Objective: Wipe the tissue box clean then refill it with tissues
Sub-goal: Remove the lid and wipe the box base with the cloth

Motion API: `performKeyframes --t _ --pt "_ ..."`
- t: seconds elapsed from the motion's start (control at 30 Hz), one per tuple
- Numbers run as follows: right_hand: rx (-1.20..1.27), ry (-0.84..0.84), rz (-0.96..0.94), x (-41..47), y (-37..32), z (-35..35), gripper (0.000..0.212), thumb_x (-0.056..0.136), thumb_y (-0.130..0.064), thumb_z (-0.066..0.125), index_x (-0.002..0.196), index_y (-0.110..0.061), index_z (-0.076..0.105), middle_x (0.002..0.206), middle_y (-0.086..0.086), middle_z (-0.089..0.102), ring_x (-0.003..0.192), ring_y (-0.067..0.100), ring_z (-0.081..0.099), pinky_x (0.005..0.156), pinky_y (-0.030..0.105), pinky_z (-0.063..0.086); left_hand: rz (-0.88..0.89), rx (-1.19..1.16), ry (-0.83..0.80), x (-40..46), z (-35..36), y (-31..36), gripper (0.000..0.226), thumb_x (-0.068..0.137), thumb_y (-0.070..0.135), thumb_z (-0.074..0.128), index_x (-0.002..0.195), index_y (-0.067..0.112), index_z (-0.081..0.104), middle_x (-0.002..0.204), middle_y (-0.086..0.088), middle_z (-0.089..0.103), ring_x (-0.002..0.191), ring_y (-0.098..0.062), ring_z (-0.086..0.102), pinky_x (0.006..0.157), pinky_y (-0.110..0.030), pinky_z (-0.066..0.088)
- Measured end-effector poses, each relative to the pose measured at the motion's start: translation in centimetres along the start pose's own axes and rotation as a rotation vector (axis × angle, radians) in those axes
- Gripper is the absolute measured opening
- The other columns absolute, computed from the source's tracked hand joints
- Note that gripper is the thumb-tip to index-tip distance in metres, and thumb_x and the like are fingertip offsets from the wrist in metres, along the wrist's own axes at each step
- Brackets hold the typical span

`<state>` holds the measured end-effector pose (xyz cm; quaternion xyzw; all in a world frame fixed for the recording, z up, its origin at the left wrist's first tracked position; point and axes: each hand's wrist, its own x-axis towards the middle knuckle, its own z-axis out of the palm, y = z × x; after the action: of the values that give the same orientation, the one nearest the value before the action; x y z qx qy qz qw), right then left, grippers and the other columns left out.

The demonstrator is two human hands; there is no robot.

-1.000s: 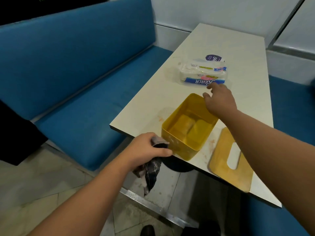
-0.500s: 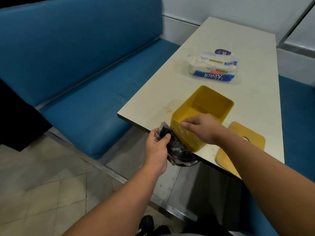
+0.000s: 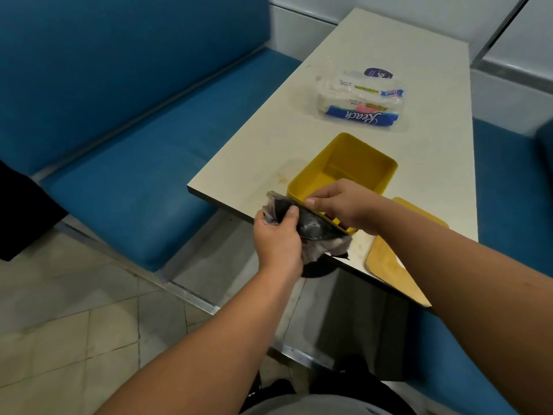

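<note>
Left hand (image 3: 278,238): fingers curled round a dark, crumpled cloth (image 3: 314,232), thumb on top, pressing it against the near outer wall of the yellow tissue box (image 3: 344,166). The cloth's lower edge hangs past the table (image 3: 254,151) edge; its pattern is too blurred to make out, and the wall under it is hidden.

Right hand (image 3: 347,205): grips the box's near rim, fingertips curled over it into the box; the near right corner is covered by this hand. Box stands open at the near table edge.

Wooden lid (image 3: 389,265): flat, just right of the box, largely hidden by the right forearm.

Tissue pack (image 3: 362,100): farther back on the table, well apart from the box.
</note>
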<state>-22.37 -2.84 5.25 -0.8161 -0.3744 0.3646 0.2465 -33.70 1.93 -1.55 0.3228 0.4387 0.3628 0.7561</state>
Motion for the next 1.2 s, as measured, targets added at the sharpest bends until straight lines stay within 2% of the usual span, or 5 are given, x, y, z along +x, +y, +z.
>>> performKeyframes --t 0.23,0.4,0.77,1.03,1.2 --pt "0.018 0.001 -0.019 0.3 0.4 -0.1 0.019 0.095 -0.034 0.057 0.098 -0.023 0.072 0.074 -0.008 0.063 0.074 0.018 0.057 0.063 0.031 0.048 0.000 0.069 -0.147 -2.4 0.4 -2.1 0.021 0.073 0.020 0.074 0.091 0.021 0.062 0.092 -0.005 0.072 0.092 -0.024 0.070 0.083 -0.041 0.056" --pt "0.028 -0.002 -0.019 0.3 0.3 0.1 0.021 0.095 -0.037 0.056 0.099 -0.024 0.072 0.080 -0.009 0.066 0.084 0.020 0.062 0.073 0.033 0.050 0.030 0.006 0.006 0.1 0.1 -0.1 0.018 0.088 0.006 0.068 0.088 0.021 0.058 0.083 0.002 0.068 0.077 -0.011 0.067 0.068 -0.029 0.056" --pt "-0.083 0.063 -0.077 -0.1 0.2 0.4 0.032 0.098 -0.035 0.050 0.111 -0.012 0.070 0.102 0.007 0.068 0.091 0.022 0.058 0.071 0.029 0.044 -0.008 0.033 0.020 1.4 -0.9 0.5 0.016 0.086 0.008 0.070 0.091 0.022 0.063 0.095 -0.004 0.071 0.091 -0.023 0.069 0.087 -0.050 0.056" --pt "-0.037 0.059 0.010 -0.9 1.2 0.7 0.052 0.094 -0.056 0.039 0.120 -0.018 0.064 0.109 -0.002 0.061 0.104 0.018 0.055 0.088 0.031 0.043 0.150 0.473 -0.093 3.6 -7.3 2.3 0.013 0.088 0.011 0.067 0.093 0.022 0.062 0.091 0.001 0.068 0.088 -0.016 0.066 0.066 -0.023 0.051" --pt "-0.093 0.082 0.053 -1.1 1.2 0.7 0.079 0.091 -0.063 0.028 0.125 0.001 0.057 0.107 0.019 0.063 0.101 0.026 0.058 0.088 0.033 0.043 0.177 0.564 -0.107 3.4 -7.8 1.3 0.014 0.088 0.011 0.068 0.089 0.024 0.062 0.087 0.000 0.069 0.083 -0.016 0.066 0.070 -0.028 0.054"
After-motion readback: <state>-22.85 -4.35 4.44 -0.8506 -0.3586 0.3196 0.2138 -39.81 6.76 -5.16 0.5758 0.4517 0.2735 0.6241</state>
